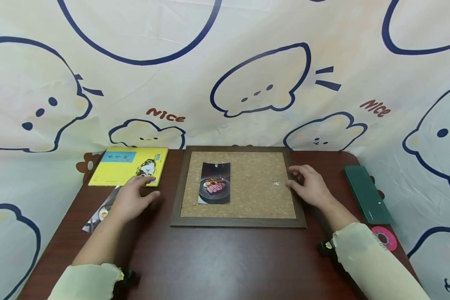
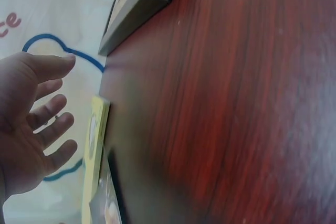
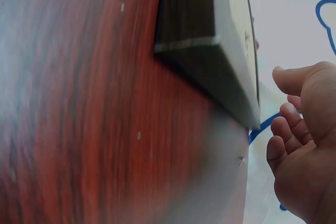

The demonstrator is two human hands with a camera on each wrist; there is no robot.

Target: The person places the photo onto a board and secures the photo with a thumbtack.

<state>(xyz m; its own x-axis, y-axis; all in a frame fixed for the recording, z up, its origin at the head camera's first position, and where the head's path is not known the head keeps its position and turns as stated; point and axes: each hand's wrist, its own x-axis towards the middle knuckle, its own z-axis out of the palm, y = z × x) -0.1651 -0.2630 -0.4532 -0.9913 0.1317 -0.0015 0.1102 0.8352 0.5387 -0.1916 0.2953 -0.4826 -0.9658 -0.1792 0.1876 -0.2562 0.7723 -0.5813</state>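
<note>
A wood-framed cork board (image 1: 258, 187) lies on the dark red table. On its left part is a photo (image 1: 214, 173) of a plated meat dish, with a small pin at its top edge. My left hand (image 1: 130, 202) hovers beside the yellow book (image 1: 108, 177), fingers spread and holding nothing. A second food photo (image 1: 95, 218) lies partly hidden behind that forearm. By the board's right edge is my right hand (image 1: 311, 187), its fingers loosely bent and its thumb overlapping the frame. The right wrist view shows that hand empty, near the frame's corner (image 3: 218, 43).
A green case (image 1: 367, 193) lies along the table's right edge, with a pink ring-shaped item (image 1: 376, 233) in front of it, partly behind the right sleeve. Small whitish marks (image 1: 276, 183) show on the right of the cork. A patterned cloth (image 1: 195, 91) surrounds the table.
</note>
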